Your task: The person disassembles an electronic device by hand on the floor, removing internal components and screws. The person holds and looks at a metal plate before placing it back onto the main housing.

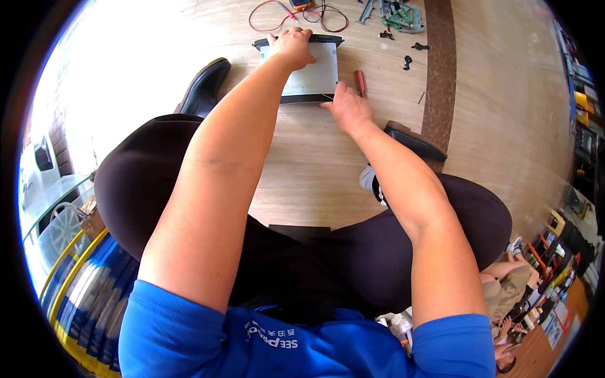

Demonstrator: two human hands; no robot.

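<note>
The left hand (293,48) lies, fingers spread, on a flat pale device (319,77) with dark edges at the frame's upper centre, while the right hand (350,108), apart from the left, is at the device's lower-right corner, its grip impossible to tell.

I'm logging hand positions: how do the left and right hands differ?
The left hand is at the far side of the white-topped device; the right hand is at its near right corner. The left hand partly covers the top; the right hand lies mostly outside it. Both are bare.
</note>
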